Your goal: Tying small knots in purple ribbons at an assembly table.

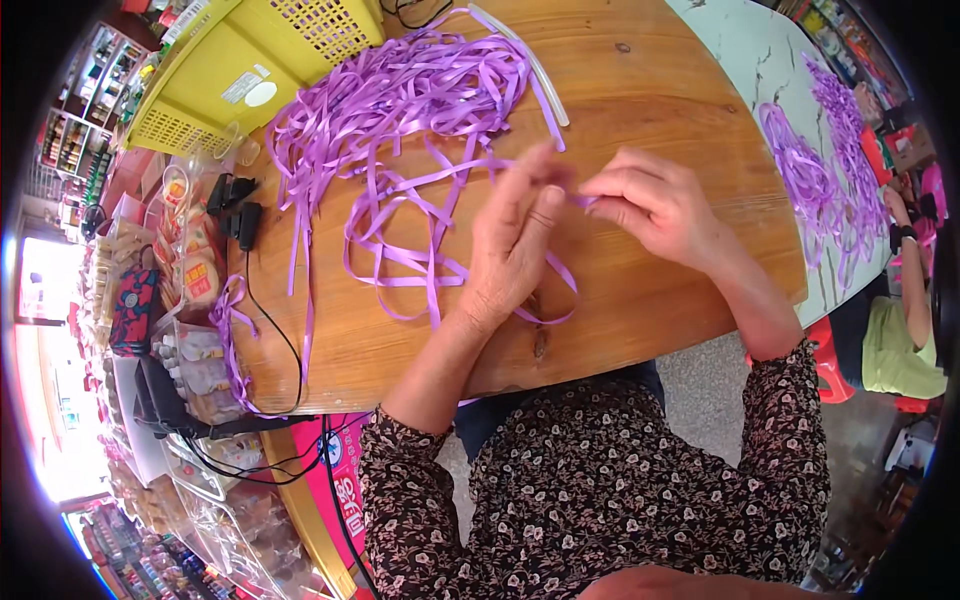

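My right hand point(655, 205) is closed above the wooden table, thumb and index finger pinching a short bit of purple ribbon point(583, 200). Facing it from the left, my left hand point(512, 235) has its fingers stretched upward and slightly blurred, the thumb standing apart. Loops of loose purple ribbon point(432, 265) lie under and beside the left hand, some passing behind it. Farther back spreads a big tangled heap of the same purple ribbon point(430, 90). Whether the pinched bit joins these loops is hidden by the left hand.
A yellow plastic basket point(250, 90) stands at the far left. A pale thin strip point(530, 65) lies beside the heap. Black adapters point(243, 225) with a cord rest at the left edge. On the right, a marble-patterned table point(745, 60) bears more purple ribbon point(810, 180); another person point(905, 340) sits there.
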A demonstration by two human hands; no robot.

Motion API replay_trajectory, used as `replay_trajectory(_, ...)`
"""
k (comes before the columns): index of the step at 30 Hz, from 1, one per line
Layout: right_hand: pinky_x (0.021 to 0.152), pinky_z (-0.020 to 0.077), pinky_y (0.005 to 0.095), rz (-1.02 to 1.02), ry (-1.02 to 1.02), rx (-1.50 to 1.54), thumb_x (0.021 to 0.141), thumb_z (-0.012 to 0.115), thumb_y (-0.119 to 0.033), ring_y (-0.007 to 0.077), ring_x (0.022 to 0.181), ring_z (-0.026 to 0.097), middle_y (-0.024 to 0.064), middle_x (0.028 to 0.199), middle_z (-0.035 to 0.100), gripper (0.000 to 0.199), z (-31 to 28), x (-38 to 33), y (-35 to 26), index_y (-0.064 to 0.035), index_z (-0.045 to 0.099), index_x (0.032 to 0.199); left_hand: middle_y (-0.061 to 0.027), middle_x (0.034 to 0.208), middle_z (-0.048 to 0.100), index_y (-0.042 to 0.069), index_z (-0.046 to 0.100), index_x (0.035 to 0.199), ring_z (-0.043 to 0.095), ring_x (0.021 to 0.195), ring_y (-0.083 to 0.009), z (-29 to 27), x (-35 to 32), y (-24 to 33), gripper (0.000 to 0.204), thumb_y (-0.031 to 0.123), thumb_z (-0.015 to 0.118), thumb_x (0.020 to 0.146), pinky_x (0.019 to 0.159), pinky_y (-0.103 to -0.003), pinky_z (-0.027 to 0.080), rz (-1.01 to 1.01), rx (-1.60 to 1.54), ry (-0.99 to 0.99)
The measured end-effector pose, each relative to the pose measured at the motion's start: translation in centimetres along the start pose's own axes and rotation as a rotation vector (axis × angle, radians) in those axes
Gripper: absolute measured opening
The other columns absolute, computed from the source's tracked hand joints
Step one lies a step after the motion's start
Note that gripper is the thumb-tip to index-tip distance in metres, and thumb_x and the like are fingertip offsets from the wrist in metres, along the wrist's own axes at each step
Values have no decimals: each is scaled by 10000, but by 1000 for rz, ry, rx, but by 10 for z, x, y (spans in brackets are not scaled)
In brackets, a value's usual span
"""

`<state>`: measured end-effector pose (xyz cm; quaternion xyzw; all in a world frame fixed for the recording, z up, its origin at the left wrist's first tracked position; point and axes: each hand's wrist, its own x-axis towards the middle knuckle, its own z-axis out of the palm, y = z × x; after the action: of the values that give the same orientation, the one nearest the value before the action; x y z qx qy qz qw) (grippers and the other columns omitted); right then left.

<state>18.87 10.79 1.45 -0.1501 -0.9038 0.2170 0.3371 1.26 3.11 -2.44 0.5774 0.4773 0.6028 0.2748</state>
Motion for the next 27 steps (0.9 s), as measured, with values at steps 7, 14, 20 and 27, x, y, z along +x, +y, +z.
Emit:
replay_trajectory(7, 556, 468, 280, 0, 69, -25, 758, 686, -5, 191, 673, 607, 81, 805, 624, 155, -10, -3, 9, -15, 647, 907, -6, 758, 537, 24, 636, 853, 485, 709, -97, -24, -7, -5, 73, 87, 665, 834, 625, -242, 378, -218, 6, 25)
replay_trajectory(14, 613, 486, 261, 74, -23, 31, 774, 659, 21, 204, 710, 628, 86, 807, 631, 145, -1, -6, 13, 1, 638, 916, -139, 1026, 591, 4, 576, 1084, 532, 1008, -315, -17, 8, 8, 354, 12, 663, 741, 906, -402, 395, 371, 750, 233)
replay_trajectory(20, 669, 491, 235, 108, 98, 186, 777, 677, 6, 151, 756, 632, 66, 840, 652, 161, 8, -1, 2, -7, 635, 932, -74, 983, 620, -11, 554, 1134, 562, 876, -101, 9, -7, 9, 255, 51, 591, 889, 765, -223, 453, -212, -275, -64)
replay_trajectory(27, 683, 483, 224, 197, 46, 180, 810, 647, 13, 128, 776, 622, 64, 863, 651, 150, 3, -5, 7, -4, 642, 958, 45, 786, 594, 3, 646, 912, 457, 684, -4, -1, -11, 7, 87, 78, 606, 895, 602, -162, 366, -321, -235, 56)
